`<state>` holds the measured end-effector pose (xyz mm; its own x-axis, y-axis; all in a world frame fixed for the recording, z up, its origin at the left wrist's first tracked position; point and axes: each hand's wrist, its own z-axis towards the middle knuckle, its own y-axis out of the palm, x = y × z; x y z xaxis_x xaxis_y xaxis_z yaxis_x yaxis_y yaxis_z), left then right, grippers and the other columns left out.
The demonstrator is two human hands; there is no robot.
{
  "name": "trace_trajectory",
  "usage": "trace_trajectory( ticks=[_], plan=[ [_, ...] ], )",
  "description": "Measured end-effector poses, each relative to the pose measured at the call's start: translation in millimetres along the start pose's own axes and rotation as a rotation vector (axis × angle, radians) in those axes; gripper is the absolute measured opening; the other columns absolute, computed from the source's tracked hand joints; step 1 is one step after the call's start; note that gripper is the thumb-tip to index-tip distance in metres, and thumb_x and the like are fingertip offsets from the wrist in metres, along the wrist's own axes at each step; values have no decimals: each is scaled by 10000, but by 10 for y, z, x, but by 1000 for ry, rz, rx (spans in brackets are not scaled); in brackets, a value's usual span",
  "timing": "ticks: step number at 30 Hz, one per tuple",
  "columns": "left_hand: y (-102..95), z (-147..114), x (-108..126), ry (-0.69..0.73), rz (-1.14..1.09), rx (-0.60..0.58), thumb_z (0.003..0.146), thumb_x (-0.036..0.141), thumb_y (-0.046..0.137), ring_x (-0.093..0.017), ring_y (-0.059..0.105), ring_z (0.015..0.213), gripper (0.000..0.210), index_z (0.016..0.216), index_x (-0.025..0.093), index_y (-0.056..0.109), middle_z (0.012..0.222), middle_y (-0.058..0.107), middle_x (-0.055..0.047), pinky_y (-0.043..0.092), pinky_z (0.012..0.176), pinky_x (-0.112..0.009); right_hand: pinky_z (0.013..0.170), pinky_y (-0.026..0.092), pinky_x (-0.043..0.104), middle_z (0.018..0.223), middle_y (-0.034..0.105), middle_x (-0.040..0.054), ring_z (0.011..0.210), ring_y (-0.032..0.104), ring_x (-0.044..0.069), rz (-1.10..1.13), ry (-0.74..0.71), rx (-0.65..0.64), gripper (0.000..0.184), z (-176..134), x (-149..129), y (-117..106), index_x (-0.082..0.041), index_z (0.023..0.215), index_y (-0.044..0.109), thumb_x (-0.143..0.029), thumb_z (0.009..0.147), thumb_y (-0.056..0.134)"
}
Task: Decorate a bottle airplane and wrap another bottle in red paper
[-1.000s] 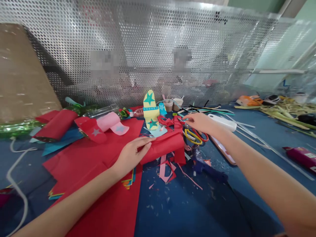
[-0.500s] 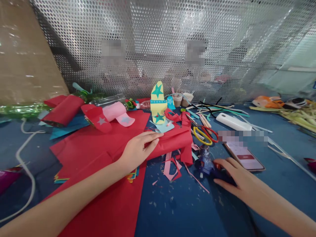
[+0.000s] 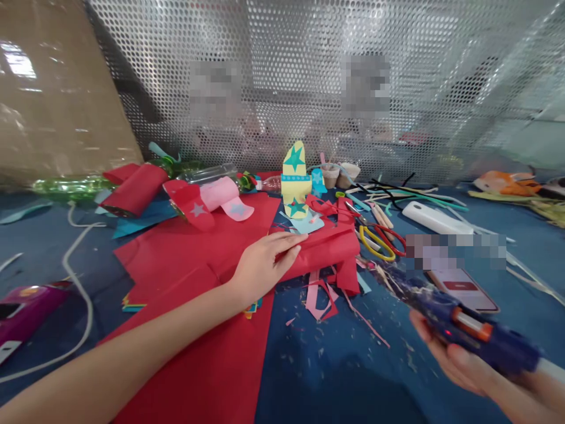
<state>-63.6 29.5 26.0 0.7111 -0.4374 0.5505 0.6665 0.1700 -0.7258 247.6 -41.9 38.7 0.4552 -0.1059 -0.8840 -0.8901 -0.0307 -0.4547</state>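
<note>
My left hand (image 3: 263, 266) lies over a rolled sheet of red paper (image 3: 333, 250), fingers together on its top edge and thumb against the near side. My right hand (image 3: 459, 359) is wrapped around a dark blue hot glue gun (image 3: 470, 331), raised a little above the table and slightly blurred. Its nozzle points left toward the roll's right end, and wispy glue strands cling near the front. Beneath my left forearm spreads a large red paper sheet (image 3: 212, 353). Pink and red paper scraps (image 3: 318, 303) lie just in front of the roll.
Behind the roll stands a yellow paper piece with teal stars (image 3: 295, 182). Scissors (image 3: 377, 242), a phone (image 3: 468, 288) and a white tool (image 3: 435, 218) lie to the right. Red-wrapped bottles (image 3: 139, 191) are at the left, near a white cord (image 3: 68, 253) and a purple glue gun (image 3: 26, 312).
My right hand has picked the blue glue gun up off the table and swung it right and nearer to me. My left hand stays on the red roll; the view has shifted slightly left.
</note>
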Motion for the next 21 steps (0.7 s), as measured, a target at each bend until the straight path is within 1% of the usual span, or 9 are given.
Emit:
trace_trajectory(
  ticks=[1,2,3,6,8,10,12,16,21],
  plan=[
    [0,-6,7,5,7,1,926,279,452,-174,621,1070,295,1153,291,640,1161,677,5,506,931,-345,543,591,320,885,738,109,678,695,257,4,2,-159,503,29,-62,59,-246,919,634,-643,612,676],
    [0,-13,13,10,17,1,927,275,455,-174,624,1060,297,1165,291,633,1165,674,4,511,921,-345,556,585,303,934,729,108,696,687,233,-8,-13,-237,461,56,-115,121,-243,932,622,-637,692,618],
    [1,-19,17,16,29,2,927,273,461,-175,627,1052,298,1174,289,628,1165,673,2,515,913,-346,591,580,288,951,719,106,723,677,218,-35,-36,-277,425,82,-160,185,-234,906,618,-618,724,606],
    [13,-40,18,39,68,4,928,300,482,-188,622,1064,294,1183,267,623,1173,670,-15,514,914,-355,668,552,281,828,686,69,696,628,182,-214,-180,-287,394,144,-262,358,-220,856,606,-601,817,511],
    [22,-52,14,62,75,6,927,332,495,-192,614,1085,295,1182,262,624,1188,664,-23,504,930,-355,684,526,303,712,635,45,665,594,179,-282,-241,-323,441,176,-318,442,-214,850,603,-606,871,403],
    [28,-60,13,71,70,6,924,357,504,-191,614,1088,297,1183,275,622,1199,658,-19,499,938,-353,665,504,317,659,590,40,639,562,180,-289,-237,-359,505,199,-364,500,-210,793,589,-634,884,330],
    [28,-63,16,61,61,3,911,381,526,-193,619,1080,300,1179,289,623,1196,659,-14,503,932,-348,638,492,323,660,572,42,626,540,180,-260,-190,-379,536,215,-400,539,-209,782,569,-672,868,312],
    [28,-61,15,42,29,-11,850,413,611,-203,620,1083,355,1179,280,624,1201,656,-20,504,923,-338,631,471,322,669,552,24,629,529,174,-205,-140,-425,525,227,-477,595,-205,889,547,-679,863,323],
    [21,-62,8,58,-6,-18,778,419,693,-215,635,1055,413,1158,267,635,1187,663,-26,515,897,-335,581,443,287,623,548,2,589,528,151,-215,-159,-458,521,228,-613,668,-206,804,532,-674,870,313]
  ],
)
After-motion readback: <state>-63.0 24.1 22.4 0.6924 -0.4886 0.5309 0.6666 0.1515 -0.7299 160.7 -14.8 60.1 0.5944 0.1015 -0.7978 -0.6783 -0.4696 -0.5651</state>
